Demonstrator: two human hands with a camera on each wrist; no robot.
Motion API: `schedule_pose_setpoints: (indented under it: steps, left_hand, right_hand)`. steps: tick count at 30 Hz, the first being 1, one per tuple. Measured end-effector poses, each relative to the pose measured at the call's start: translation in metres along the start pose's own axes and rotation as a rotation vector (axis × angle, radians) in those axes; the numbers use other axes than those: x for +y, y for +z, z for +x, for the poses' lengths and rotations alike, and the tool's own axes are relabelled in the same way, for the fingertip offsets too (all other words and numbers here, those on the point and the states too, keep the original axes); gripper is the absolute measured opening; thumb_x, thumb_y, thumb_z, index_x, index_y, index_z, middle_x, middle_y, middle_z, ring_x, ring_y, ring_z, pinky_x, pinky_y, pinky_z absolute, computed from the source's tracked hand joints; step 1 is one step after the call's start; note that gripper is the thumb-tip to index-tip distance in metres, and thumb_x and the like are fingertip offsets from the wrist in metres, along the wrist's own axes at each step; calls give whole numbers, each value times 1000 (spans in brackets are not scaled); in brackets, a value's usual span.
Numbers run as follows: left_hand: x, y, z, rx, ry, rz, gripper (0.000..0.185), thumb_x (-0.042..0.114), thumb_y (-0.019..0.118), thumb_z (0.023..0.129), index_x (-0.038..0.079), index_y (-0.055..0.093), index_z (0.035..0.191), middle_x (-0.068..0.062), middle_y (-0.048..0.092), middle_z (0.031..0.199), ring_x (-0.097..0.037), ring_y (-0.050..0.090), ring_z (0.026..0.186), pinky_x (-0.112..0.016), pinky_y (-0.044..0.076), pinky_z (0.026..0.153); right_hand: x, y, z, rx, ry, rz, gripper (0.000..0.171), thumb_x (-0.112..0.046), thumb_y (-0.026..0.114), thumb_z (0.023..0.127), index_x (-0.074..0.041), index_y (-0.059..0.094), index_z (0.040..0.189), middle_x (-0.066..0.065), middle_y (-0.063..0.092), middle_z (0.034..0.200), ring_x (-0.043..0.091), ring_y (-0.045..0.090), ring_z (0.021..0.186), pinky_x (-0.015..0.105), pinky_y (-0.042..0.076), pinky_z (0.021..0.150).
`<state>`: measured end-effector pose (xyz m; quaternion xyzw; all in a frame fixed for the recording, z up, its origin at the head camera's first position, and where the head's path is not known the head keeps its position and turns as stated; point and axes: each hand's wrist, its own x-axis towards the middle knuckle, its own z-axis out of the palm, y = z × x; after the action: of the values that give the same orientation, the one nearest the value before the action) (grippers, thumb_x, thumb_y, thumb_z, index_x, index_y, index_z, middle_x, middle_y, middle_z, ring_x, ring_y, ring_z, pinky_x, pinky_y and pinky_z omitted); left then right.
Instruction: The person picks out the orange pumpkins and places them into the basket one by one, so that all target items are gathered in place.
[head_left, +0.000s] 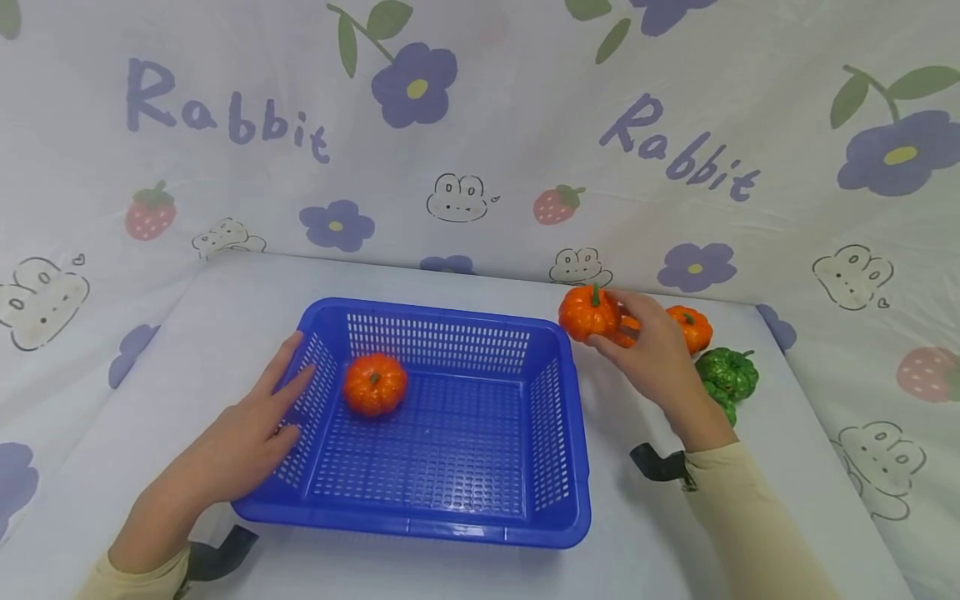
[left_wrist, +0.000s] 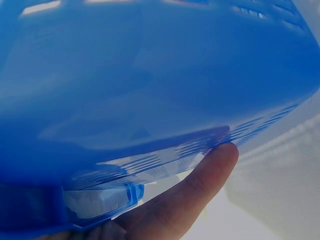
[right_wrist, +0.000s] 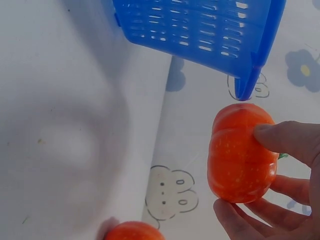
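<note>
My right hand (head_left: 652, 346) grips a small orange pumpkin (head_left: 587, 313) with a green stem, thumb on one side and fingers on the other. The pumpkin is raised just off the far right corner of a blue plastic basket (head_left: 480, 533). In the right wrist view the held pumpkin (right_wrist: 241, 155) hangs under the basket's corner (right_wrist: 245, 80). My left hand (head_left: 232, 446) holds the basket's left side, with fingers over the rim and one finger (left_wrist: 200, 185) against the outer wall in the left wrist view. Inside the basket, toward the left, sits another orange pumpkin (head_left: 375, 384).
Right of the basket, more orange pumpkins (head_left: 692, 328) lie on the white table (head_left: 630, 533), partly behind my right hand. Green pumpkins (head_left: 727, 373) lie close to them. A printed cloth (head_left: 495, 108) with rabbits and flowers hangs behind the table.
</note>
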<state>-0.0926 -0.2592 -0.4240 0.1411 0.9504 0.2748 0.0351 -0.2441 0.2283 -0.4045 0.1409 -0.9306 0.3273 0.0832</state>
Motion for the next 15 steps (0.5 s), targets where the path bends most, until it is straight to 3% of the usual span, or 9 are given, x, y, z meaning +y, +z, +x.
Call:
schedule_pose_setpoints:
  steps: [15]
  left_hand:
    - [0,0,0,-5,-6,-6,69,5,59,105,-5,31,167,-10,-14,181,-55,53,140,-65,50,106]
  right_hand:
    - [-7,-2,0,26,-39,0,70,-16,85,96,-6,54,158,19,56,153,42,54,139,60,54,108]
